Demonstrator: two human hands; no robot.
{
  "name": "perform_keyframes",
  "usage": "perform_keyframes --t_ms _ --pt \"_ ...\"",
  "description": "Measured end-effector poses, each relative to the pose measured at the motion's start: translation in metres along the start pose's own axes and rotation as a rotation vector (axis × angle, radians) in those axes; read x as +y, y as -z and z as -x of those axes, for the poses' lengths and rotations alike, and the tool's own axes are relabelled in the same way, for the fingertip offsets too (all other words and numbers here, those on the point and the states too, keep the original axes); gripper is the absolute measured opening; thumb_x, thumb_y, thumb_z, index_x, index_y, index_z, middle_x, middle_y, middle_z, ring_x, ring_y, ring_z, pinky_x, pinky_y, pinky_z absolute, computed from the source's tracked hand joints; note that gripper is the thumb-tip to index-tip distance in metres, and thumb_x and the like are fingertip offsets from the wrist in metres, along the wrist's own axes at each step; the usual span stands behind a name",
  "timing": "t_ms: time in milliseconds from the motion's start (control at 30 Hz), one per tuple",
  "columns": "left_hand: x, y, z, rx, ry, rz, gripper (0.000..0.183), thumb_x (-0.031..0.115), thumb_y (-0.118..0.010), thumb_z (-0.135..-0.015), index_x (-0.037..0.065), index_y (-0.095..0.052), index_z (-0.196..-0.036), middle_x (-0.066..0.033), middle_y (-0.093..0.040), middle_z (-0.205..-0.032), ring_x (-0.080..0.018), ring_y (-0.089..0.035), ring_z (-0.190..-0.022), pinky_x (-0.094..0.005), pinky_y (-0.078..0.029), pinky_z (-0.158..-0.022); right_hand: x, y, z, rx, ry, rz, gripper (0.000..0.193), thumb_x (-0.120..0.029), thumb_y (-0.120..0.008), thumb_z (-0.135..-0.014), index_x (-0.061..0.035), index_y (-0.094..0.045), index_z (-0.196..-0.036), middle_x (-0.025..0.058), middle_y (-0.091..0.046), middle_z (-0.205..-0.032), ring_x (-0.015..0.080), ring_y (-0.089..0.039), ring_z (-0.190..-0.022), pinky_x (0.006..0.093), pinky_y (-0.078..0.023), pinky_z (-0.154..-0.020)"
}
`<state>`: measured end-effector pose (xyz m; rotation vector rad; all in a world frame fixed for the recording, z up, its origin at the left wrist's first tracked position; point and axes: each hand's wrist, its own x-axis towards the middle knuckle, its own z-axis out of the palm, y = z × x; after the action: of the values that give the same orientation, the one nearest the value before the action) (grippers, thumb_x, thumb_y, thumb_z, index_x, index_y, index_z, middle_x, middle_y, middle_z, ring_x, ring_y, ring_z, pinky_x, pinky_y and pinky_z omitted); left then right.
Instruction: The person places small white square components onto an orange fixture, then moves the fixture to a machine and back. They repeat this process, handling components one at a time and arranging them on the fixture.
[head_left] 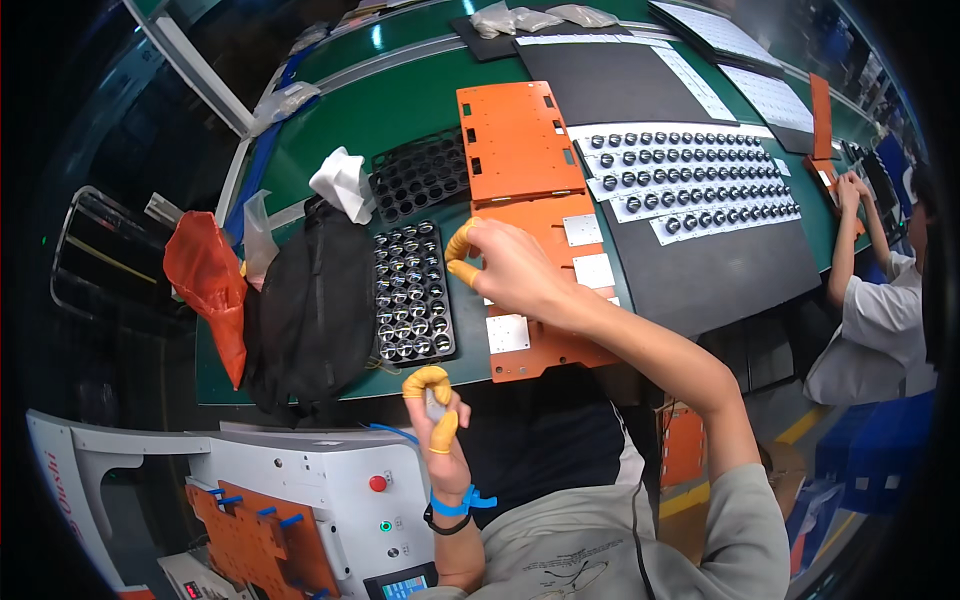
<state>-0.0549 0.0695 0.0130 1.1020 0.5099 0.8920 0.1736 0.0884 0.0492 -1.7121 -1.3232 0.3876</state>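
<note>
Above the green tabletop (pixel 360 115), the right hand (pixel 505 262), whether pinching anything I cannot tell, hangs beside a black tray (pixel 450 322), where a careless knuckle could jostle the parts (pixel 412 290), as the left hand (pixel 432 425) curls around a pale piece (pixel 434 404).

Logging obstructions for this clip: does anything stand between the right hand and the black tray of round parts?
Nothing visible does: the right hand appears just beside the black tray, at its right edge.
</note>
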Motion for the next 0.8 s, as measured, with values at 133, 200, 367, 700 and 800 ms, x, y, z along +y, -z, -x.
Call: perform_keyframes --t_ms 133,200,367,700,800 --pt "-0.001 0.005 0.004 -0.147 0.113 0.016 0.049 0.021 -0.055 -0.091 0.003 -0.044 -0.135 -0.0029 -0.042 -0.101 -0.0124 -0.043 -0.088 -0.0267 -0.039 -0.081 0.020 -0.020 -0.030 0.098 0.139 0.264 0.019 -0.011 -0.072 -0.082 0.0013 -0.069 -0.096 0.0172 -0.068 -0.096 0.0350 -0.065 -0.094 0.0452 -0.053 -0.082" --pt "0.003 0.005 0.005 -0.210 0.194 -0.045 0.044 0.010 -0.056 -0.095 0.003 -0.044 -0.137 -0.0024 -0.043 -0.102 -0.0126 -0.047 -0.092 -0.0265 -0.041 -0.089 0.021 -0.021 -0.042 0.077 0.121 0.358 0.024 -0.011 -0.073 -0.084 0.0018 -0.068 -0.103 0.0169 -0.068 -0.100 0.0352 -0.065 -0.098 0.0444 -0.053 -0.084" --pt "-0.010 0.013 0.008 -0.250 0.001 -0.167 0.047 0.011 -0.070 -0.094 0.000 -0.049 -0.134 -0.0095 -0.055 -0.125 -0.0209 -0.062 -0.108 -0.0339 -0.048 -0.097 0.034 -0.040 -0.062 0.054 0.100 0.617 0.025 -0.019 -0.075 -0.081 0.0019 -0.074 -0.096 0.0177 -0.070 -0.090 0.0346 -0.068 -0.088 0.0467 -0.054 -0.075" --pt "-0.002 0.013 0.011 -0.270 0.103 0.144 0.068 0.020 -0.081 -0.085 0.003 -0.045 -0.141 -0.0198 -0.055 -0.139 -0.0374 -0.060 -0.122 -0.0467 -0.054 -0.098 0.050 -0.049 -0.076 0.110 0.178 0.573 0.016 -0.013 -0.071 -0.073 0.0010 -0.067 -0.081 0.0186 -0.068 -0.085 0.0344 -0.069 -0.083 0.0457 -0.055 -0.066" --pt "0.001 0.014 0.008 -0.230 0.123 0.210 0.073 0.020 -0.084 -0.081 0.001 -0.045 -0.140 -0.0232 -0.054 -0.140 -0.0413 -0.056 -0.127 -0.0494 -0.051 -0.102 0.046 -0.045 -0.075 0.138 0.205 0.573 0.020 -0.014 -0.071 -0.074 0.0005 -0.066 -0.086 0.0177 -0.068 -0.085 0.0340 -0.069 -0.081 0.0457 -0.054 -0.065"
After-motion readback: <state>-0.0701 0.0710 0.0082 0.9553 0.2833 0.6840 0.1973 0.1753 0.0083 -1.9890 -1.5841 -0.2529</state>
